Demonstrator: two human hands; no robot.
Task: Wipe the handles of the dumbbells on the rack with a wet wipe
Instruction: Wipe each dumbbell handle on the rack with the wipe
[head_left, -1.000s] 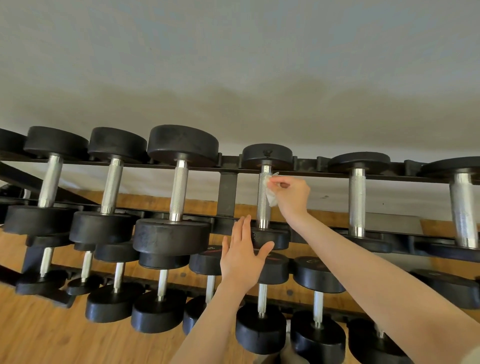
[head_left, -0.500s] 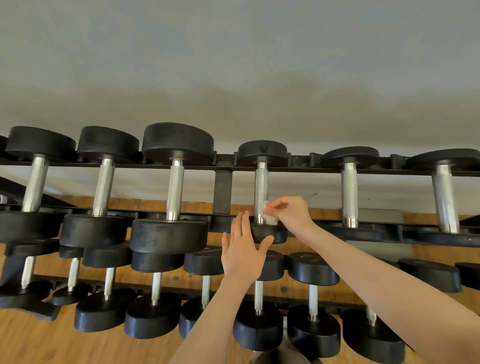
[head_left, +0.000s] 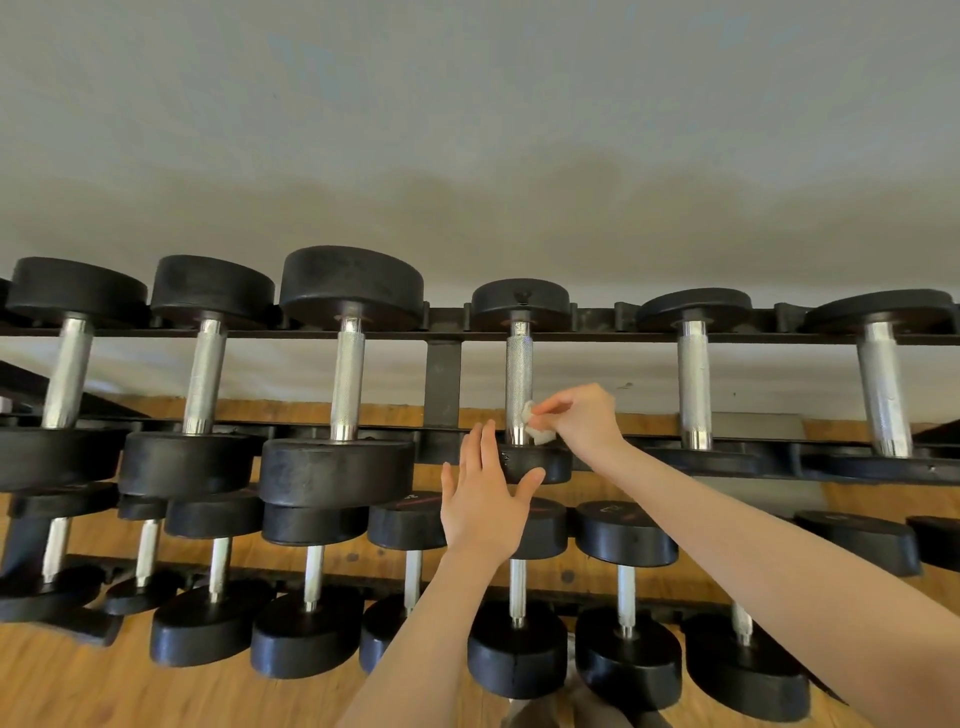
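On the top rack (head_left: 597, 318), right hand (head_left: 582, 418) pinches limp wet wipe (head_left: 535, 428) against stiff knurled handle (head_left: 518, 379); left hand (head_left: 485, 499), fingers straight, steadies dumbbell head (head_left: 540, 464).

Handle (head_left: 518, 382) beside right hand (head_left: 584, 418): bright metal, knurled, rough. Wet wipe (head_left: 535, 428) pinched there: white, soft, crumpled cloth-like sheet. Dumbbell head (head_left: 535, 464) under left hand (head_left: 485, 501): matt black rubber, scuffed. Rack (head_left: 441, 384): matt black metal. Floor (head_left: 78, 691) below: glossy wood.

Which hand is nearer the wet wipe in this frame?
Right. The right hand pinches the wet wipe against the dumbbell handle; the left hand is lower, open, touching that dumbbell's front head.
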